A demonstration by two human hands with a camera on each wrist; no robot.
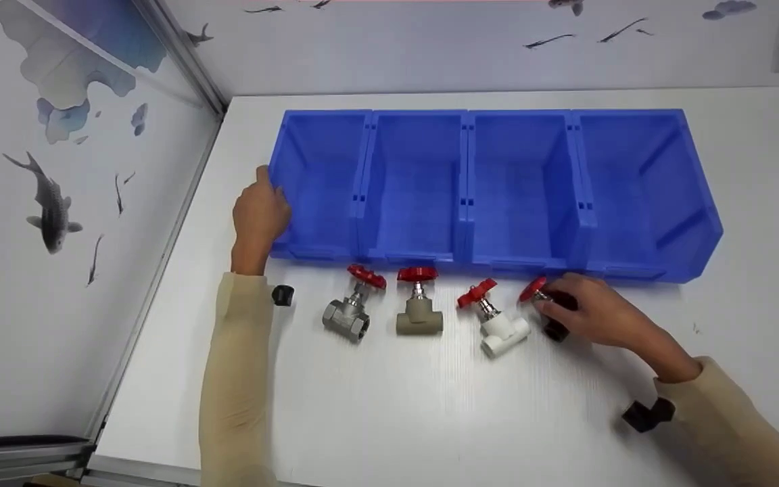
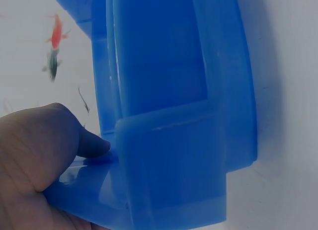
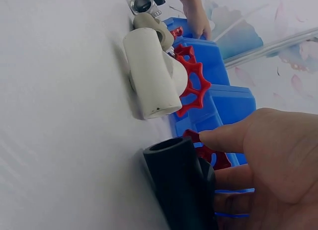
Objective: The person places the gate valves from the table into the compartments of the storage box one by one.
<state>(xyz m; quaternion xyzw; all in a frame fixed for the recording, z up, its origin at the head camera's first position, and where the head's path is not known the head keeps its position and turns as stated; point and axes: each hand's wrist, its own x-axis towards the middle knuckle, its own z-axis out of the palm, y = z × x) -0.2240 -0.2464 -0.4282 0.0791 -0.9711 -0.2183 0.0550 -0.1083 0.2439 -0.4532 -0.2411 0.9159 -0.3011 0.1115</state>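
Observation:
My left hand [image 1: 261,211] grips the side wall of the leftmost blue bin [image 1: 281,251], thumb on one side of the wall in the left wrist view. My right hand [image 1: 592,309] holds a black valve [image 3: 181,185] with a red handwheel, thumb at the wheel and fingers behind the body. That valve's lower end touches or nearly touches the table; I cannot tell which. To its left lie a white valve [image 1: 503,334], a grey-brown valve [image 1: 420,320] and a silver metal valve [image 1: 347,319], each with a red handwheel.
A row of several joined blue bins [image 1: 525,265] stands behind the valves on the white table [image 1: 430,419]. A printed panel [image 1: 78,284] borders the table at left, and another [image 1: 389,54] at the back. Black wrist devices [image 1: 646,414] sit near both sleeves.

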